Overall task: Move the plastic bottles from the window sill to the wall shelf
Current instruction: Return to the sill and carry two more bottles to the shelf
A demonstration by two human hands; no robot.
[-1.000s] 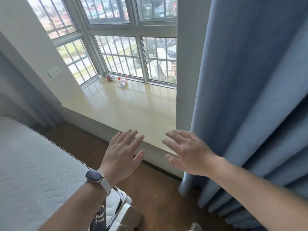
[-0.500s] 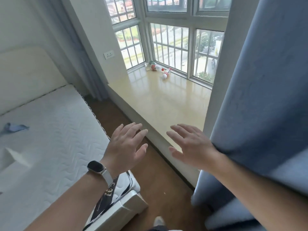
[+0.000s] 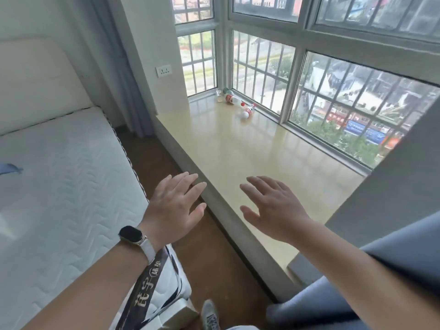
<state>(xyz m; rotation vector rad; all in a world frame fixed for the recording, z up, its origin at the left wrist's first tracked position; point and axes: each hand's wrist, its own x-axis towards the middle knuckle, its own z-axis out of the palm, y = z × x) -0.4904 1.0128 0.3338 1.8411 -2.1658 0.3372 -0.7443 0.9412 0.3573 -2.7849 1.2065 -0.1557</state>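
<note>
Plastic bottles lie on their sides in the far corner of the beige window sill (image 3: 238,158), close to the glass. One clear bottle with a red label (image 3: 232,99) lies at the corner, another (image 3: 247,112) a little nearer. A third, greenish one (image 3: 226,91) is partly hidden behind them. My left hand (image 3: 176,206) hovers open over the floor gap by the sill's front edge, with a watch on its wrist. My right hand (image 3: 271,210) hovers open above the near end of the sill. Both hands are far from the bottles and hold nothing. No wall shelf is in view.
A white mattress (image 3: 59,186) fills the left side, with a narrow strip of brown floor (image 3: 202,258) between it and the sill. A blue curtain (image 3: 357,282) hangs at the right and a grey one (image 3: 114,67) in the far corner. A wall socket (image 3: 163,71) sits beside the window.
The view has swung left and moved along the sill, so the bed and more of the sill show. Both hands stay open and spread in front of me.
</note>
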